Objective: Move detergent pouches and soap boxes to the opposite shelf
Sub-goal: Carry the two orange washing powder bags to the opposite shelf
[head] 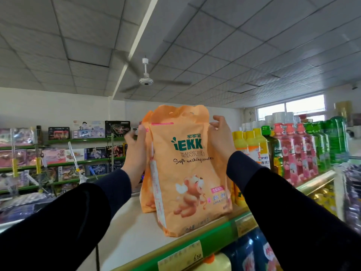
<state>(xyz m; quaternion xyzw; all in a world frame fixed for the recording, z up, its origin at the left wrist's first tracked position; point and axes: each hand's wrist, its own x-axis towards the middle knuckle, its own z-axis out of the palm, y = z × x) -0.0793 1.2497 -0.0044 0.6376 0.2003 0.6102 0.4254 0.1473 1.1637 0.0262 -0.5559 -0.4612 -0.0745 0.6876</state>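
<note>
The pouch (187, 173) stands upright on the top shelf (129, 229), clasped between left hand (134, 151) and right hand (220, 141), each grip pressing a side panel near the top. Likely heavy, soft-walled and slick: support the base, not the punched handle above the grips

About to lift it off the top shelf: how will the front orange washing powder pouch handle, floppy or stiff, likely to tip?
The front orange pouch looks soft-sided: its handle flap bends over, so expect it to sag. It stands upright, bulging at the base, so it probably carries weight low. The left hand and right hand hold its sides; lifted one-handed it may tilt.
</note>
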